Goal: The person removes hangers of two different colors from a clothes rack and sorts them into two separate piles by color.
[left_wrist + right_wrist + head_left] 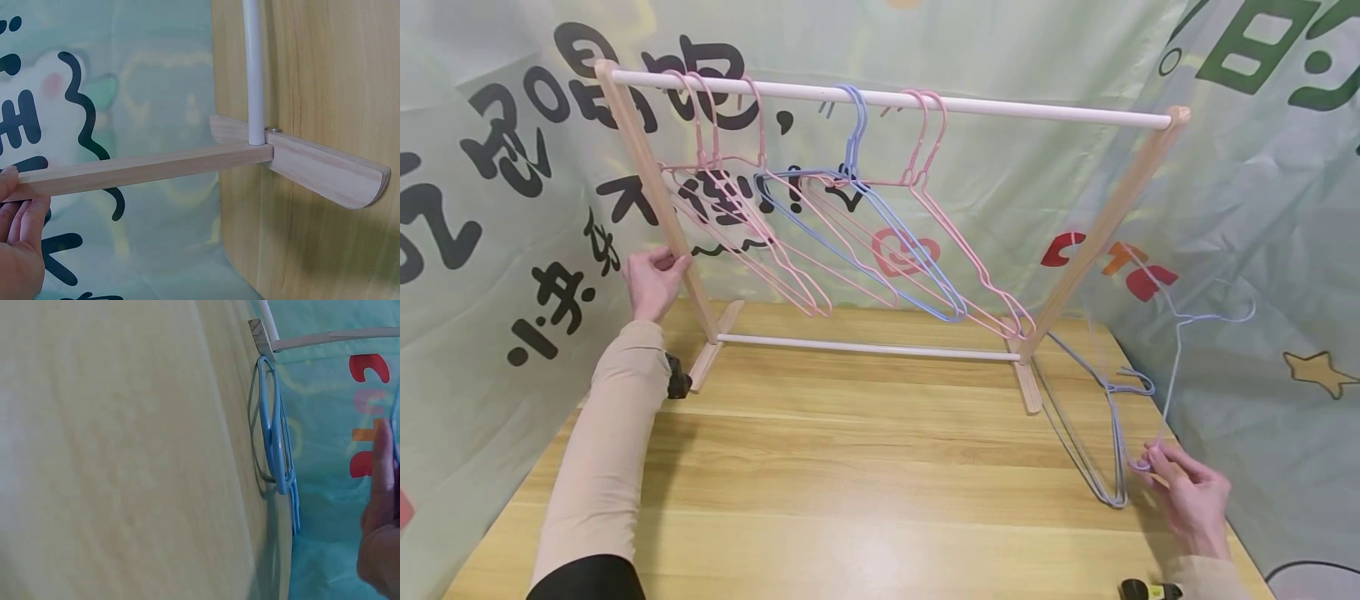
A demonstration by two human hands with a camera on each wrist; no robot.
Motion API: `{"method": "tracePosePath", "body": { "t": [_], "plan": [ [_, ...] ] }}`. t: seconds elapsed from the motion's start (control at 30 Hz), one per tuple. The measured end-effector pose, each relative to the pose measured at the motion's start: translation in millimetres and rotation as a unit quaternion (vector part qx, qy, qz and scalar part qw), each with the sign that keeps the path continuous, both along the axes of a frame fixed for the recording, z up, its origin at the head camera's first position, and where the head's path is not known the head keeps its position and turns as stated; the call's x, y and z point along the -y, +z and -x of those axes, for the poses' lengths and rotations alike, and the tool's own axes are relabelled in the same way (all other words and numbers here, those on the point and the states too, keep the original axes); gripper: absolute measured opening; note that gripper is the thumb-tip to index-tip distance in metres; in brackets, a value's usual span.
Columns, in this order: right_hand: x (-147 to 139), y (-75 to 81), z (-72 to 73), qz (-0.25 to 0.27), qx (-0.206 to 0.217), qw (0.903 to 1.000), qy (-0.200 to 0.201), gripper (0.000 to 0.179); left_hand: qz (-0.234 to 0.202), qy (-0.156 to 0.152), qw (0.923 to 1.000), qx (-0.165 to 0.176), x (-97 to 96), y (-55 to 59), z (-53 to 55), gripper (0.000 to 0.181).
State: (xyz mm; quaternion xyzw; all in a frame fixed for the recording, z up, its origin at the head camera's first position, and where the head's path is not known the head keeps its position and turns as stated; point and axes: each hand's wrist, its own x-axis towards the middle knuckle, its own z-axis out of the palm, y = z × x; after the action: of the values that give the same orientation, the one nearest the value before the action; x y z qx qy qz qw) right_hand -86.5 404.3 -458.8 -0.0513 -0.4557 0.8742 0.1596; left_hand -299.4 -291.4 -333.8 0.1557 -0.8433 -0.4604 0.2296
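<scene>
A wooden clothes rack with a white top rail (1037, 111) stands on the table. My left hand (653, 283) grips its left upright (694, 283) between thumb and fingers; the left wrist view shows this post (144, 169) running down to its foot (331, 169). Pink hangers (977, 265) and blue hangers (917, 250) hang from the rail by their hooks. At the table's right side my right hand (1191, 492) pinches the corner of a pale blue hanger (1176, 358), raised with its hook outward. Only part of that hand (381, 531) shows in the right wrist view.
More blue-grey hangers (1116, 433) lie on the table beside the rack's right foot (1027, 389), close to the right edge. A white lower bar (865, 346) joins the feet. Printed fabric (512, 250) hangs behind and on both sides of the wooden table (820, 483).
</scene>
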Motion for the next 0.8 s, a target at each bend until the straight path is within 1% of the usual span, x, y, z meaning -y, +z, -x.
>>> {"method": "tracePosePath", "body": {
  "t": [0.13, 0.27, 0.33, 0.43, 0.57, 0.63, 0.7, 0.8],
  "plan": [
    [-1.8, 2.2, -3.8, -0.045, 0.070, 0.9965, -0.006, 0.035, -0.006, -0.002, 1.0000, 0.005, -0.1, 0.1, -0.4, 0.038],
    [-3.9, 4.3, -7.0, -0.096, 0.124, 0.9876, -0.002, 0.038, -0.011, -0.001, 0.9999, 0.012, 0.4, 0.5, 0.2, 0.039],
    [-4.7, 4.7, -8.1, -0.116, 0.144, 0.9828, 0.004, 0.040, -0.010, 0.002, 0.9999, 0.012, 0.2, 0.5, 0.6, 0.039],
    [-6.5, 4.0, -9.7, -0.128, 0.164, 0.9777, 0.024, 0.043, -0.016, 0.008, 0.9998, 0.007, -0.9, 0.3, 1.4, 0.038],
    [-9.1, 2.0, -11.1, -0.145, 0.178, 0.9721, 0.047, 0.045, -0.018, 0.005, 0.9998, 0.004, -1.2, -0.2, 1.4, 0.037],
    [-10.4, 0.8, -11.5, -0.159, 0.182, 0.9687, 0.055, 0.046, -0.011, 0.001, 0.9999, 0.007, -0.6, 0.1, 0.8, 0.038],
    [-11.3, -0.4, -11.6, -0.172, 0.190, 0.9644, 0.063, 0.047, -0.009, 0.000, 0.9999, 0.013, 0.0, 0.2, 0.8, 0.038],
    [-12.6, -2.1, -12.1, -0.195, 0.212, 0.9544, 0.079, 0.047, -0.009, -0.003, 0.9998, 0.017, 0.2, 0.8, 0.4, 0.039]
  ]
}}
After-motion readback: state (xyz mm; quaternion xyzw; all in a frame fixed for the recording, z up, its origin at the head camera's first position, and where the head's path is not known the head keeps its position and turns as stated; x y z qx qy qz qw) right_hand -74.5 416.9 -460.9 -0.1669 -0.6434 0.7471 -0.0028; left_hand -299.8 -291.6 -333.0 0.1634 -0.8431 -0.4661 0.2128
